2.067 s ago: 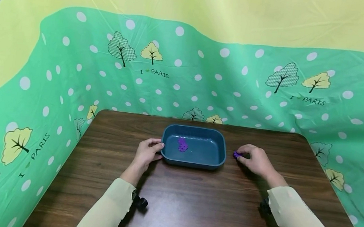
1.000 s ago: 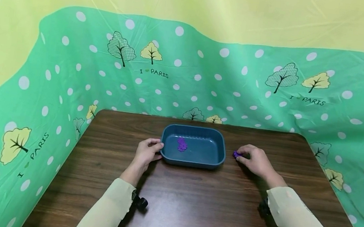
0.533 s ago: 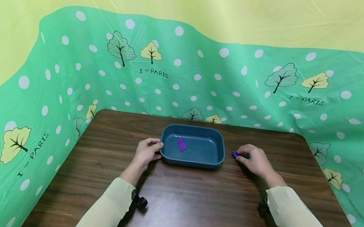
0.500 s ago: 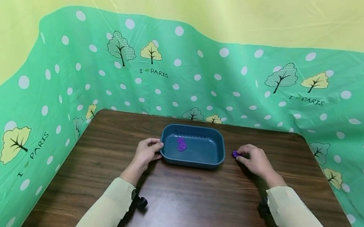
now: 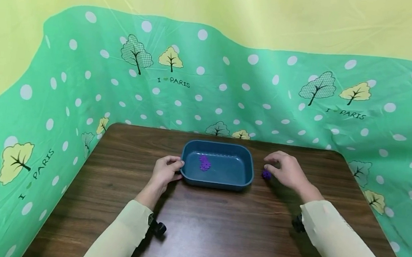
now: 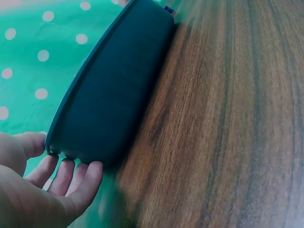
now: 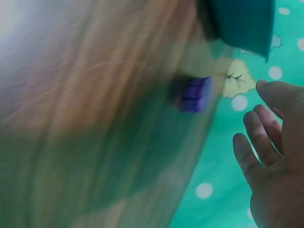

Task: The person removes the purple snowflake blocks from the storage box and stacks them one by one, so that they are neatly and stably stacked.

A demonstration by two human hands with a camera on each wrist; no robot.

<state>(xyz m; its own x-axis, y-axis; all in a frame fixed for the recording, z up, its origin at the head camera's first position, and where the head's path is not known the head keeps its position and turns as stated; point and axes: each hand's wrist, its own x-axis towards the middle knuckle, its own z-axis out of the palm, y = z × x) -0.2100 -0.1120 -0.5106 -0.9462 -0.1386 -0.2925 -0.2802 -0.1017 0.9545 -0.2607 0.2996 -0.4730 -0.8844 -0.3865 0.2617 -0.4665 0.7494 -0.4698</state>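
In the head view we see the left hand (image 5: 164, 171) gripping the left end of a blue container (image 5: 233, 172), purple pieces (image 5: 205, 163) lying inside, left of the middle. The right hand (image 5: 288, 171), fingers loosely bent, is just beside a purple block (image 5: 266, 175) on the table (image 5: 213, 235), right of the container. From the left wrist we find thumb and fingers clamped on the container's rim and end wall. From the right wrist we see relaxed fingers apart from the block, which looks layered but blurred.
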